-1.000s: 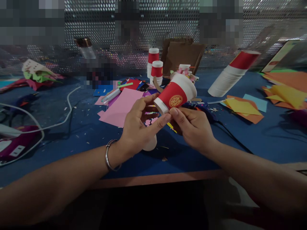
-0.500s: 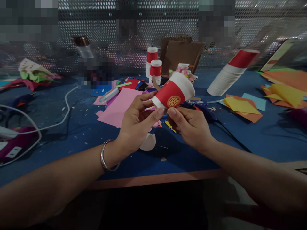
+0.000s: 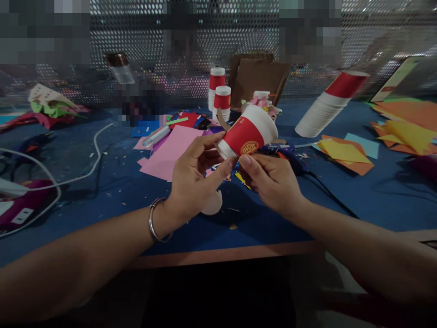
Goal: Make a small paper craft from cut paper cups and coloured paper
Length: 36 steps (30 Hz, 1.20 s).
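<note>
A red and white paper cup (image 3: 247,131) is held tilted above the table, its base toward the upper right or its mouth; I cannot tell which. My left hand (image 3: 198,171) grips its lower left end between thumb and fingers. Close beside it, my right hand (image 3: 269,175) pinches the cup's lower edge with the thumb on top; the fingertips are partly hidden. A curved brown strip (image 3: 223,122) shows behind the cup. Under my left hand, a white paper disc (image 3: 213,204) lies on the blue table, partly covered by the hand.
Pink paper (image 3: 170,152) and a marker (image 3: 157,136) lie to the left. Upright cup stacks (image 3: 222,102) stand behind, and a leaning cup stack (image 3: 327,107) at the right. Beyond my right hand lies a dark blue glue gun (image 3: 292,157) with its cable. Yellow paper (image 3: 343,150) sits farther right.
The cup has turned slightly about its length, so its gold print sits lower. My left hand has shifted a little to the right over the paper disc. My right hand is nearly unmoved.
</note>
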{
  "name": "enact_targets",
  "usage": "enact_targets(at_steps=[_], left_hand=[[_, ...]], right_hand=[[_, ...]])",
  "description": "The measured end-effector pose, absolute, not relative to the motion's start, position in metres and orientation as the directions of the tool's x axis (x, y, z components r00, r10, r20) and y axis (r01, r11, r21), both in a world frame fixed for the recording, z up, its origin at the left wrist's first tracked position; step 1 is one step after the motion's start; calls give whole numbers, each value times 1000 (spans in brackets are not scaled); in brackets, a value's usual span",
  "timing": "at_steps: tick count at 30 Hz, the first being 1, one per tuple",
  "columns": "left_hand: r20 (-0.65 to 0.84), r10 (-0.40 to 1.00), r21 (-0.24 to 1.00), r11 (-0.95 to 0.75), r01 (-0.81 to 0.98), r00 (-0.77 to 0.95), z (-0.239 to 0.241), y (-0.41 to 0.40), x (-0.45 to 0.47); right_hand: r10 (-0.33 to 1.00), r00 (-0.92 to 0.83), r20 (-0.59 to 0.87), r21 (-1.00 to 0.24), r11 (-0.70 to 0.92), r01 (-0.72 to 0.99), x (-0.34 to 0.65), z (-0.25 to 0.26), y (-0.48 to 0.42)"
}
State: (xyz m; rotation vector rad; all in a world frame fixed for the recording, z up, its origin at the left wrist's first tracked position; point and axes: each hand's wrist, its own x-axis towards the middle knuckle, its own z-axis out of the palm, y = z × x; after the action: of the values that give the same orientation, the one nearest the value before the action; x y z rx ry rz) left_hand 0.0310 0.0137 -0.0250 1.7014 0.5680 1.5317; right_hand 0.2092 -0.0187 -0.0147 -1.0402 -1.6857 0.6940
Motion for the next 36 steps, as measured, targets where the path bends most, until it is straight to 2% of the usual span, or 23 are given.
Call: enact_targets(at_steps=[9,15,18,22,27,36], left_hand=[[707,687,705,-703,-92,170,-28,15,32],[750,628,635,-771,40,205,-32,13,27],[721,662,682,-730,-46,203,-28,9,29],[576,791,815,-533,-228,209,-21,9,33],[395,865,903,-304,-305,310,-18,15,32],[532,812,845,-491,-210,240,-19,12,32]], right_hand=[[871,-134,472,-811,489,322,209,-15,-17],[871,-138,471,-818,490,302,209,-15,-21],[854,-147,499,-794,518,318,209,-12,-23],[838,-146,526,-768,541,342,208,-8,-23],[846,-140,514,-772,528,354,208,-7,-22],[847,-139,513,-776,527,346,208,-11,-24]])
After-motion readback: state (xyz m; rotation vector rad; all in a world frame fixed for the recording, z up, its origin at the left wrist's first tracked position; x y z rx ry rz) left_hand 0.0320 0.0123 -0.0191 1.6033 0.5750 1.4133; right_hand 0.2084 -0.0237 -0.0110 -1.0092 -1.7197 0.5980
